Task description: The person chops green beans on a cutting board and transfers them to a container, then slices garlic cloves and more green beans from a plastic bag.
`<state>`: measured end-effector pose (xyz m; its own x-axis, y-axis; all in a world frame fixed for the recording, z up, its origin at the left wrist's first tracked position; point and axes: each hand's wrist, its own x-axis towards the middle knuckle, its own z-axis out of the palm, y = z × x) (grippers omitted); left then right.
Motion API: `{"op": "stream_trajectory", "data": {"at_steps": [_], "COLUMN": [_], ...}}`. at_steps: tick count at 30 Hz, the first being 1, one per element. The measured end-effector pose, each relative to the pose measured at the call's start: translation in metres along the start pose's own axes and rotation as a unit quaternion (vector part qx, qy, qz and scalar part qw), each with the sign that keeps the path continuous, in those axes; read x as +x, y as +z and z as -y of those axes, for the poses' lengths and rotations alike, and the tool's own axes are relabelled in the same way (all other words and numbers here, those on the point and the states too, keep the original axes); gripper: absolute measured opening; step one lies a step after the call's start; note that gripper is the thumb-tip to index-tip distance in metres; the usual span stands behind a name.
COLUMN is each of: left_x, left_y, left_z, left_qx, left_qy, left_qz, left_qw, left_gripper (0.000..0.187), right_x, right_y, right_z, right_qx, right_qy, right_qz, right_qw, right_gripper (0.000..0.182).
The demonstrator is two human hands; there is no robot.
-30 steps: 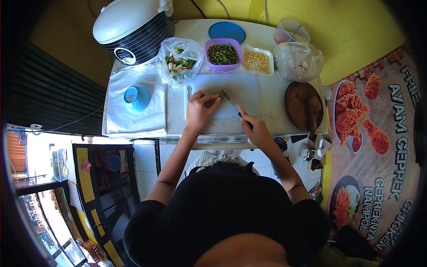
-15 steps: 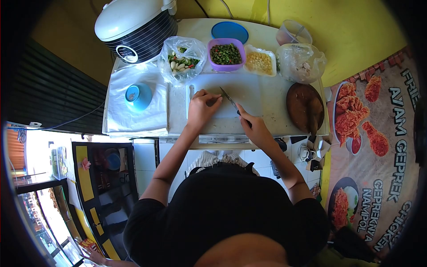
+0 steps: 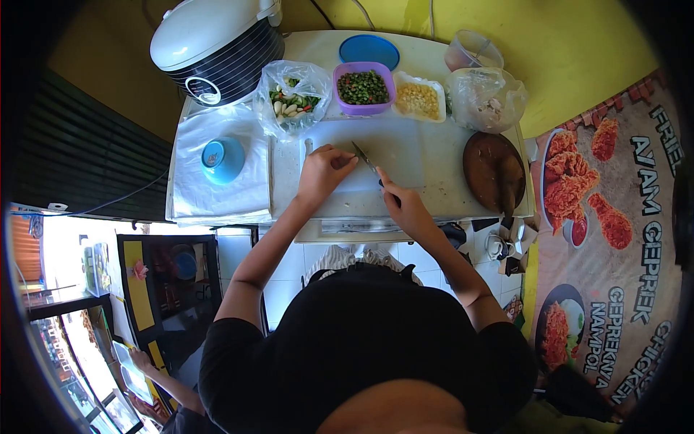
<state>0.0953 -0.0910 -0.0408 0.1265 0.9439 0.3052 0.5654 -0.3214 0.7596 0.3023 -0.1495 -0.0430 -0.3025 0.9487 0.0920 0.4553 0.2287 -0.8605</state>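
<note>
Left hand [image 3: 324,174]: fingertips bunched close, from here I can't tell if they pinch anything | Right hand [image 3: 403,210]: fingers wrapped round the knife [image 3: 366,157] | Knife: over the white board [image 3: 399,145] on the table [image 3: 442,197], blade just beside the left fingers

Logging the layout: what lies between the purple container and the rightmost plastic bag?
In the head view, a white tray of yellowish pieces lies between them.

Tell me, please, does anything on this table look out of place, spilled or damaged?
Nothing looks clearly spilled or damaged. Only the bowl stands out a little: it sits upside down on the plastic, left of the board, perhaps on purpose. The right hand holds the knife over the board normally.
</note>
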Motion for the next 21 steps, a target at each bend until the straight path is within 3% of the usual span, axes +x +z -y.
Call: {"op": "stream_trajectory", "data": {"at_steps": [2,6,21], "left_x": [0.0,-0.003,-0.002], "left_y": [-0.001,0.002,0.003], "left_z": [-0.002,-0.001,-0.002], "left_qx": [-0.015,-0.023,-0.023], "left_qy": [-0.044,-0.037,-0.044], "left_qz": [0.005,-0.01,-0.008], "left_qw": [0.999,0.999,0.999], "left_gripper": [0.015,0.014,0.016], "right_x": [-0.007,-0.011,-0.001], "right_y": [-0.007,-0.016,-0.014], "right_z": [0.001,0.009,0.017], "right_qx": [-0.008,-0.026,-0.043], "right_qy": [0.02,0.055,0.017], "right_qz": [0.004,0.014,0.04], "right_qw": [1.0,0.998,0.998], "right_gripper": [0.046,0.046,0.049]}}
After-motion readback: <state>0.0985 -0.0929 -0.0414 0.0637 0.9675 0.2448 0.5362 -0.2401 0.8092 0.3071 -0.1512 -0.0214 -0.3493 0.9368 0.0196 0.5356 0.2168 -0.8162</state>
